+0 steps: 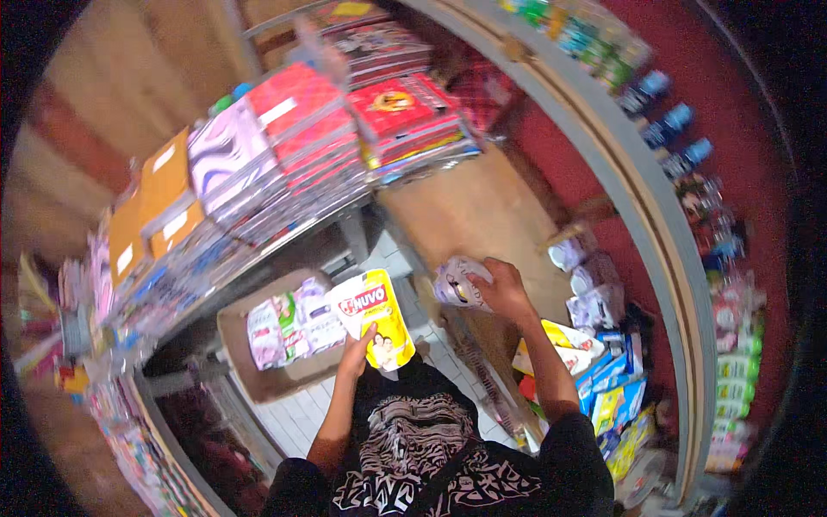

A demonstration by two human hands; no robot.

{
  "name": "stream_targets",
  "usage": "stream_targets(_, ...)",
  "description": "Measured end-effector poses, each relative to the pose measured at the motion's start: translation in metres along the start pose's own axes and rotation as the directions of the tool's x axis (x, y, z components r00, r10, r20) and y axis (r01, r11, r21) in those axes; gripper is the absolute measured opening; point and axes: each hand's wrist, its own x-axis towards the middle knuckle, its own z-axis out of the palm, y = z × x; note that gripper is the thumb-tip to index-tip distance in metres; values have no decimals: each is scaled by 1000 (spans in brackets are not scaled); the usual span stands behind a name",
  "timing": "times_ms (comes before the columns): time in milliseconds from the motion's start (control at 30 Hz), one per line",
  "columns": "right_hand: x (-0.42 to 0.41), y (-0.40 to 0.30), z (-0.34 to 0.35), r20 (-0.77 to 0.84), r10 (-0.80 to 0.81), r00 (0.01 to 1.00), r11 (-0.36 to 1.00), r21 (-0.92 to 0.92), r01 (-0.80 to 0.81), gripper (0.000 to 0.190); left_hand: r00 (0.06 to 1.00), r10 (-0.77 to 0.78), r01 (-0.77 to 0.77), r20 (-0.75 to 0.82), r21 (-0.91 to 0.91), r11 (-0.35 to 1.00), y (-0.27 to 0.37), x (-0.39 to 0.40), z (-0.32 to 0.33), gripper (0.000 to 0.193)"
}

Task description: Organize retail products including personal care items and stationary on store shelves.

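Observation:
My left hand (354, 349) grips a yellow and white Nuvo refill pouch (389, 346), its printed front facing up, in front of my chest. Out to the right, my right hand (510, 291) has hold of a pale purple and white plastic pouch (457, 284) at the edge of a brown ledge (471, 200). Whether that pouch touches the ledge, I cannot tell. Below and left of the Nuvo pouch stands an open cardboard box (234, 339) on the floor. Inside it lie several white, purple and green pouches (291, 326).
Similar pale purple pouches (591, 291) stand along the ledge, with yellow, white and blue packs (607, 381) nearer me. Stacked books (407, 110) and wrapped notebooks (303, 123) fill the table ahead. A grey-edged shelf (636, 194) on the right bears bottles (669, 126).

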Motion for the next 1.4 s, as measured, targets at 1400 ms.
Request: stream_targets(1400,-7,-163,449,578,-656,485,398,-281,873,34,863,-175,95,-474,-188,978,82,-126,-236,27)
